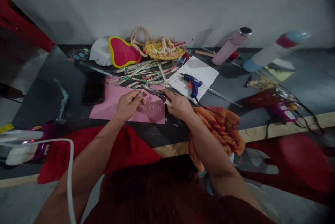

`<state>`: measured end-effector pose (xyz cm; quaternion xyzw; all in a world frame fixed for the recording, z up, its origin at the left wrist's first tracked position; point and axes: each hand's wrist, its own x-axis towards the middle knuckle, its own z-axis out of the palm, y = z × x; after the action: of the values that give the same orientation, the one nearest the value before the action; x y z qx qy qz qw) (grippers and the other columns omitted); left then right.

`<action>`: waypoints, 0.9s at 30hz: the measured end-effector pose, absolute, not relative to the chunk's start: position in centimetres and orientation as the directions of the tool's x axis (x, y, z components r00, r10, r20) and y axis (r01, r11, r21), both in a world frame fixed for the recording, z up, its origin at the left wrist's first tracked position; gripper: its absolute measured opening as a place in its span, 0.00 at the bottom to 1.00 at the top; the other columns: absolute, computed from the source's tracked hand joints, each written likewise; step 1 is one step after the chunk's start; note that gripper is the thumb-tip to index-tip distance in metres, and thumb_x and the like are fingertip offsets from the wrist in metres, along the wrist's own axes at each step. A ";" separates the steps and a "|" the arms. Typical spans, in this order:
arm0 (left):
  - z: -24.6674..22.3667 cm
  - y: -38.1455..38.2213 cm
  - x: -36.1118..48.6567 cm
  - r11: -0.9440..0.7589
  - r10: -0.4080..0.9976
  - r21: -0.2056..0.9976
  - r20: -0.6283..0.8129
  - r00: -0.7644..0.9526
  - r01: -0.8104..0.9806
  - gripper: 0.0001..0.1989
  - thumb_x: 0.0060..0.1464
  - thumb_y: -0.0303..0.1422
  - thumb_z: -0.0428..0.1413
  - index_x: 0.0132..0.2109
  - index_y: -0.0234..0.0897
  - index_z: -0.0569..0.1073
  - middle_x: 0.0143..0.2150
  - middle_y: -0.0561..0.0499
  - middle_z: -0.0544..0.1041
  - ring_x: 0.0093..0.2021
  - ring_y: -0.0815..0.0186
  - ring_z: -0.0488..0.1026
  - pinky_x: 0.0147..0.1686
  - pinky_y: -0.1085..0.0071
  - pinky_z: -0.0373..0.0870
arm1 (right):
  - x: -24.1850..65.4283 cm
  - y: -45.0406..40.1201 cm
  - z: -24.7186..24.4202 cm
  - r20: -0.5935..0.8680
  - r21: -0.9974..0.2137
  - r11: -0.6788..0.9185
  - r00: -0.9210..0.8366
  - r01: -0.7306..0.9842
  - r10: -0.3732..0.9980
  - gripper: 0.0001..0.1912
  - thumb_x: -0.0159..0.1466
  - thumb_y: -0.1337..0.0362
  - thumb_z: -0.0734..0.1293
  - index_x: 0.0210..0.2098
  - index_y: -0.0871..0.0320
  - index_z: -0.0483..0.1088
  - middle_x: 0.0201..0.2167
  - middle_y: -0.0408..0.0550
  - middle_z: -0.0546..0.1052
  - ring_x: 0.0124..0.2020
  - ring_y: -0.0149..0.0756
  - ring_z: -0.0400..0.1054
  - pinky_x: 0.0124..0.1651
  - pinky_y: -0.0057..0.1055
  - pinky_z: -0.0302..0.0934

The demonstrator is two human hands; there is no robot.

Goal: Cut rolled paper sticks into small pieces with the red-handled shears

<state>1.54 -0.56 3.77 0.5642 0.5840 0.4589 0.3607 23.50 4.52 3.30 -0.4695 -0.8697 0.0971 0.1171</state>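
My left hand (130, 104) pinches a thin, pale wooden stick (142, 91) between thumb and fingers. My right hand (180, 104) is closed round the handles of pruning shears (154, 91), whose blades reach left to the stick's tip. Whether the blades touch the stick I cannot tell. Beneath both hands lies a sheet of pink paper (102, 110), with several short cut bits of stick (151, 106) on it. Just beyond, a loose pile of chopsticks in printed wrappers (141, 74) covers the paper's far edge.
A blue glue gun (192, 83) rests on white paper (206, 70), its cord trailing over an orange towel (217, 122). Behind are a yellow basket (164, 54), a red-and-yellow heart-shaped piece (124, 53) and a pink flask (230, 47). A phone (94, 88) lies left; red cloth (125, 147) hangs over the front edge.
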 end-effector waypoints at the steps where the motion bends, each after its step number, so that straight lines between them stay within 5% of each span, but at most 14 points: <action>1: 3.7 -0.5 1.6 -0.073 0.986 0.921 0.125 -0.111 0.383 0.12 0.57 0.38 0.52 0.38 0.34 0.76 0.29 0.49 0.79 0.29 0.69 0.73 0.30 0.76 0.67 | 23.4 4.5 3.2 0.112 -0.280 0.533 -0.524 0.799 0.844 0.24 0.64 0.61 0.59 0.60 0.54 0.59 0.48 0.53 0.75 0.44 0.45 0.71 0.46 0.36 0.64; 8: 3.9 -0.6 1.6 -0.130 0.985 0.892 0.166 -0.047 0.434 0.11 0.57 0.34 0.50 0.35 0.35 0.76 0.32 0.49 0.80 0.34 0.67 0.75 0.37 0.73 0.69 | 24.3 5.4 2.8 0.140 -0.346 0.620 -0.615 0.704 0.776 0.28 0.63 0.65 0.59 0.62 0.58 0.56 0.54 0.55 0.71 0.50 0.43 0.68 0.51 0.38 0.63; 17: 3.7 -0.6 1.1 -0.045 0.997 0.970 0.027 0.077 0.238 0.16 0.57 0.41 0.51 0.41 0.32 0.76 0.26 0.49 0.77 0.19 0.73 0.64 0.20 0.78 0.59 | 24.8 5.7 3.1 0.135 -0.342 0.645 -0.644 0.684 0.754 0.30 0.61 0.68 0.59 0.63 0.59 0.56 0.55 0.54 0.70 0.51 0.42 0.67 0.51 0.36 0.63; 27: 3.3 -0.5 1.4 -0.161 0.963 0.816 0.254 -0.093 0.554 0.14 0.59 0.37 0.49 0.43 0.36 0.77 0.36 0.49 0.80 0.34 0.68 0.74 0.34 0.76 0.66 | 23.8 4.5 3.7 0.121 -0.233 0.545 -0.532 0.806 0.838 0.26 0.65 0.59 0.59 0.62 0.53 0.57 0.46 0.53 0.76 0.42 0.44 0.71 0.43 0.35 0.64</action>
<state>1.42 -0.52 3.25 0.6300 0.6021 0.4288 0.2382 23.83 4.50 3.67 -0.4713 -0.8719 0.0744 0.1098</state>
